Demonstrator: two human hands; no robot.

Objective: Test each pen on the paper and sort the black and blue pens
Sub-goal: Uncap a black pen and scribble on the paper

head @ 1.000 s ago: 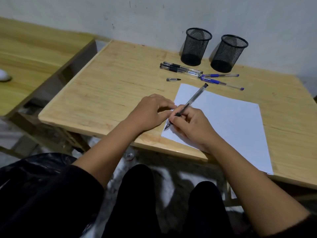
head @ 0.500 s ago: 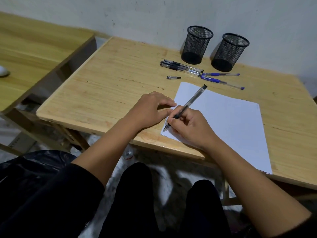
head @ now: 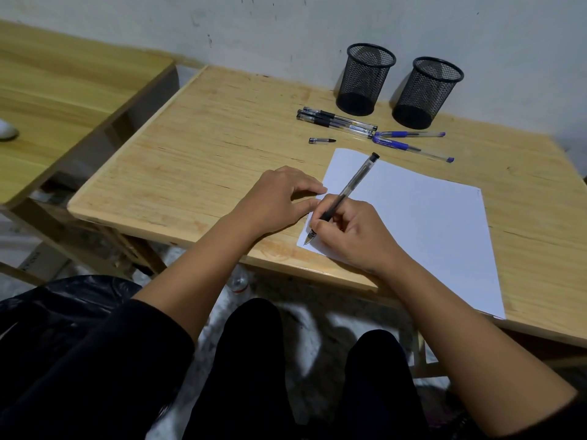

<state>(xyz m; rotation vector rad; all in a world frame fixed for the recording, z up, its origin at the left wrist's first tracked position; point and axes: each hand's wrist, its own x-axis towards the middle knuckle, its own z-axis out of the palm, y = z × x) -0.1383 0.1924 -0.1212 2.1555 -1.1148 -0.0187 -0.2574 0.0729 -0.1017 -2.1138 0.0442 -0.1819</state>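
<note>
My right hand (head: 352, 236) grips an uncapped black pen (head: 349, 185) in a writing hold, its tip touching the near left corner of the white paper (head: 428, 223). My left hand (head: 279, 198) rests on the table with its fingertips pressing the paper's left edge. The pen's black cap (head: 321, 140) lies alone beyond the paper. Further back lie black pens (head: 336, 120) side by side, and to their right two blue pens (head: 409, 142). Two black mesh cups, the left cup (head: 365, 79) and the right cup (head: 427, 92), stand at the back by the wall.
The wooden table (head: 206, 160) ends close to my body, and the paper's near right corner overhangs its front edge. A second wooden table (head: 57, 90) stands to the left across a gap. My dark-clad knees are below the table edge.
The pen tip has slid slightly toward the paper's near left corner. My left hand stays pressed at the paper's edge. The view has shifted a little.
</note>
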